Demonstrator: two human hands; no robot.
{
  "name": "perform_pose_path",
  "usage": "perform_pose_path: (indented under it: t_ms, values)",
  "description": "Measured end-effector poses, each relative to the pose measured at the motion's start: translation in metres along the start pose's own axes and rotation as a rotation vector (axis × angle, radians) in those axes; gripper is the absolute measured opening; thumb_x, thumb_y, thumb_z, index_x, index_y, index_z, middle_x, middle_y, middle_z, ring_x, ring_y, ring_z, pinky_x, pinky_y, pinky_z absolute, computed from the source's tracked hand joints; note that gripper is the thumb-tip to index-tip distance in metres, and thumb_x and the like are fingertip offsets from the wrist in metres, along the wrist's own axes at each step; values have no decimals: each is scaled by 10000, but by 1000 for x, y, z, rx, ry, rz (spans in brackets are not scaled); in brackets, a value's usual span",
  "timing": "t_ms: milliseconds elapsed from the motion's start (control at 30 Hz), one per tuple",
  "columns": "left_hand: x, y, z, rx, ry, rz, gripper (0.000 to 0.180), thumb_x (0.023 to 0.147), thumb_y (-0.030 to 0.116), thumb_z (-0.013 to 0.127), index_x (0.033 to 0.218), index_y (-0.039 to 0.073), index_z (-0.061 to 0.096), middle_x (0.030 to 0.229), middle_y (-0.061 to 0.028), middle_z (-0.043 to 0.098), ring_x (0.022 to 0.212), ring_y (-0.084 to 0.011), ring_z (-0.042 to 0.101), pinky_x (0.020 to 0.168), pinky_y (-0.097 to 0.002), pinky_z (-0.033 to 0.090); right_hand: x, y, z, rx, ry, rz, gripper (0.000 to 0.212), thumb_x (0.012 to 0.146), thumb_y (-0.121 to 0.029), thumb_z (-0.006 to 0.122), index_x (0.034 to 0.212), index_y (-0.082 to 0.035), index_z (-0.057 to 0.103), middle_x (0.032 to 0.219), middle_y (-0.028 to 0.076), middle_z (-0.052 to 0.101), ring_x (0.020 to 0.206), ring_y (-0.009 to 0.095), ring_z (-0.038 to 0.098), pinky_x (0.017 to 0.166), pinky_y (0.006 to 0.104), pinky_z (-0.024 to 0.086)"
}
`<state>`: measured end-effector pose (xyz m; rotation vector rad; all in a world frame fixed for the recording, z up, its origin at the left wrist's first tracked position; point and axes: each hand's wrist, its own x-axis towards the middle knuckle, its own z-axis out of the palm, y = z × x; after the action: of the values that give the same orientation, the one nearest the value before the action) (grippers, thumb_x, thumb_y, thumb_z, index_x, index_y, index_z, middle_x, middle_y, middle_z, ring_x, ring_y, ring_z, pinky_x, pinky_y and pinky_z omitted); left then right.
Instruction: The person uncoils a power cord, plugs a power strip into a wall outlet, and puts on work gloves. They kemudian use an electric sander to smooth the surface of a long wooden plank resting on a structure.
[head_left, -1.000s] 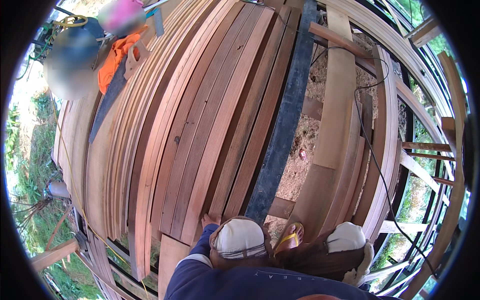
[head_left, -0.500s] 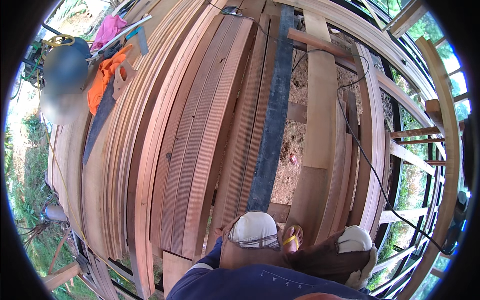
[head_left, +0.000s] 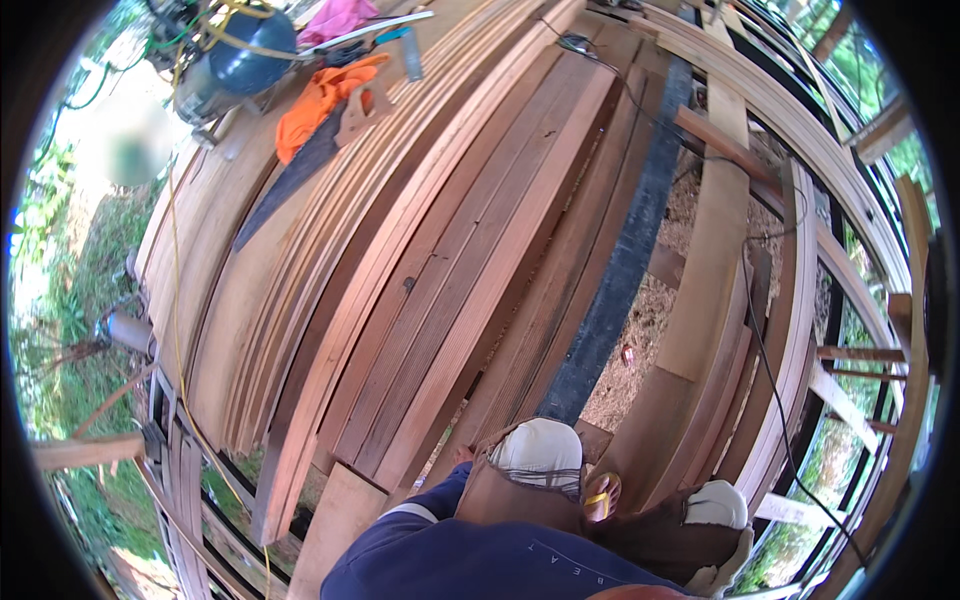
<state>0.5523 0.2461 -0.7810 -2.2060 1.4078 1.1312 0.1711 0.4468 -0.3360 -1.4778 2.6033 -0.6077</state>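
Note:
Only a small part of my left hand (head_left: 463,456) shows, beside my bent left knee, at the end of my navy sleeve (head_left: 440,500). It is nearest to the near part of the grooved reddish-brown boards (head_left: 490,405); its fingers are too hidden to show whether they grip anything. My right hand is out of sight. Long reddish planks (head_left: 400,310) lie side by side ahead of me. A dark, flat beam (head_left: 620,270) runs along their right side, and its near end reaches my left knee.
A handsaw (head_left: 300,170) and an orange cloth (head_left: 325,100) rest on boards at the far left, near a blue tank (head_left: 255,50). A black cable (head_left: 762,360) crosses the right-hand boards. Gaps between boards expose bare ground (head_left: 640,310). A yellow cord (head_left: 178,300) runs down the left.
My view has swung left and tilted, so the planks, saw and tank appear farther right. My left hand stays beside the knee.

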Motion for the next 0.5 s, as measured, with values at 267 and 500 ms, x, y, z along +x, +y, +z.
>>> perform_pose_path:
  t_ms: [267, 500]
  values:
    - [19, 4, 19, -57, -55, 130, 824, 787, 560, 792, 1374, 34, 552, 1529, -260, 427, 1400, -499, 431, 1128, -524, 425, 23, 3, 3, -25, -31, -55, 657, 872, -233, 536, 1455, 69, 516, 1456, 319, 525, 1360, 483, 511, 1190, 513, 380]
    - [33, 78, -5, -26, -275, 461, 448, 844, 440, 766, 1138, 104, 731, 1101, -163, 742, 1043, -350, 716, 892, -457, 572, 6, -2, 4, -26, -68, -21, 655, 891, -260, 540, 1458, 66, 518, 1462, 321, 524, 1362, 485, 510, 1189, 513, 381]
